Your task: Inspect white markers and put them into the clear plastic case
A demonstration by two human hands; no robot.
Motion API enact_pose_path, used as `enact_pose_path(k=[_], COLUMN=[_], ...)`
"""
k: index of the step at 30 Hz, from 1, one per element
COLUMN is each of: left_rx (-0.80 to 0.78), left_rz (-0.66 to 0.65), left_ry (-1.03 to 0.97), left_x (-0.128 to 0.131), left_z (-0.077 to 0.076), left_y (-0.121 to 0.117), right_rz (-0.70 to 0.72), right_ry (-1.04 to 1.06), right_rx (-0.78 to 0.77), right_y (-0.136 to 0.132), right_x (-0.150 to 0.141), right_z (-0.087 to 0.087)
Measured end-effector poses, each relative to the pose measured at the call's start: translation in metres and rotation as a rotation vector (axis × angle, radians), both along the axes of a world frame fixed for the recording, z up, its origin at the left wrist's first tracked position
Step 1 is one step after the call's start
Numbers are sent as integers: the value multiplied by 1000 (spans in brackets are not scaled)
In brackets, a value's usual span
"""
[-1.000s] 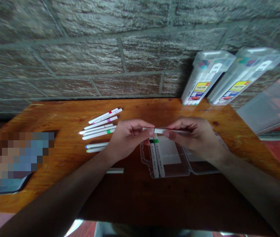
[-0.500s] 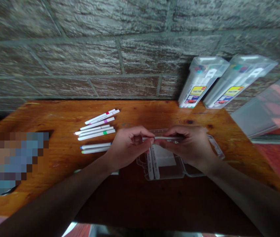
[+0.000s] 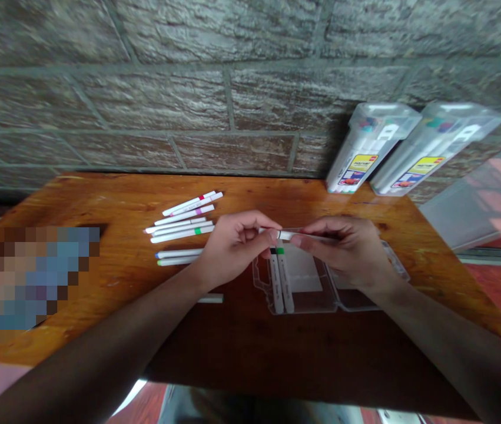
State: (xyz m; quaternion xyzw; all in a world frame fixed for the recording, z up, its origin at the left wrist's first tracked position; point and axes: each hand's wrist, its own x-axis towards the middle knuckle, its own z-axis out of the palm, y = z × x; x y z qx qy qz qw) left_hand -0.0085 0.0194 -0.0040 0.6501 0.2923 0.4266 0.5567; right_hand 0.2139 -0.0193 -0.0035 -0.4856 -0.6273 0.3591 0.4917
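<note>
A white marker pen (image 3: 286, 235) lies level between my two hands, above an open clear plastic case (image 3: 307, 307). My left hand (image 3: 239, 246) pinches its left end between thumb and fingertips, close to a dark band. My right hand (image 3: 348, 250) grips the other end, and part of the pen is hidden behind its fingers. Inside the case, a marker with a black band (image 3: 276, 282) and a marker with a green band (image 3: 285, 281) lie side by side at the left, next to a white paper (image 3: 304, 271).
Several white markers (image 3: 183, 224) lie at the left, with two more (image 3: 179, 254) in front and another (image 3: 211, 298) partly behind my left forearm. Two filled marker cases (image 3: 356, 153) stand against the stone wall (image 3: 166, 88). A pixelated object (image 3: 38, 277) occupies the table's left side.
My right hand has drawn slightly back from the left along the marker, and a dark band now shows between them. The whole view has shifted a little.
</note>
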Motion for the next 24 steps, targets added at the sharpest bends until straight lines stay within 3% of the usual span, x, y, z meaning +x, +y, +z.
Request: enact_pose_path(k=[8,18,24], left_rx=[-87,-255,-335], left_rz=[36,81,124], left_ry=[-67,-185,-250], left_x=[-3,-4,-3], left_z=[0,-2,1], left_y=[6,10,12], right_rz=[50,104,106], right_ry=[75,295,344], right_rx=[-92,-220,-213], right_y=[1,4,7], right_x=[4,7,9], right_z=[8,-2,1])
